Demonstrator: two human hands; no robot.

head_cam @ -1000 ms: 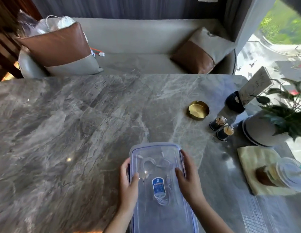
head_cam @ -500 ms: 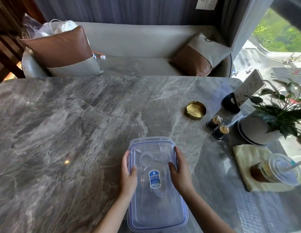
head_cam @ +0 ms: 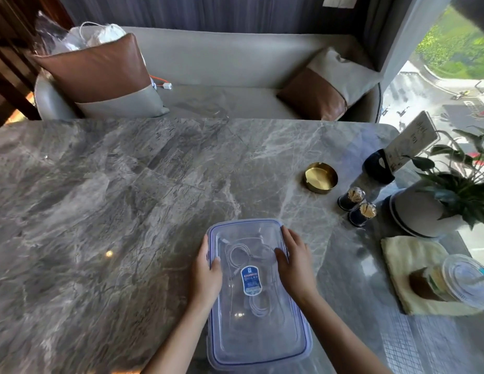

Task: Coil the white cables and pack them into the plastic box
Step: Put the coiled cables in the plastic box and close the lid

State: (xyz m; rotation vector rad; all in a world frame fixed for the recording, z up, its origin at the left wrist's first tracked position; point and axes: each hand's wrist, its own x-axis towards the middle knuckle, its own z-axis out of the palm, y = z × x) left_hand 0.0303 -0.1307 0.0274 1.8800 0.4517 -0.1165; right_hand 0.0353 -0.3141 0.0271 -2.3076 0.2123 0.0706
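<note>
A clear plastic box (head_cam: 258, 338) with a blue-rimmed lid and a blue label lies on the marble table (head_cam: 100, 211) in front of me. Coiled white cables (head_cam: 242, 255) show through the lid. My left hand (head_cam: 207, 276) rests on the box's left edge, thumb on the lid and fingers down the side. My right hand (head_cam: 295, 261) lies on the right edge with its fingers along the lid's rim and thumb on top.
To the right stand a gold ashtray (head_cam: 321, 177), two toothpick jars (head_cam: 357, 206), a sign holder (head_cam: 381, 168), a potted plant (head_cam: 435, 209) and an iced drink (head_cam: 451, 282) on a yellow cloth (head_cam: 403, 255). A grey sofa (head_cam: 235, 76) with cushions lies beyond the table.
The view has tilted so the box sits slightly higher in frame. Both hands stay on the lid's two sides, the right hand now a little further up the rim.
</note>
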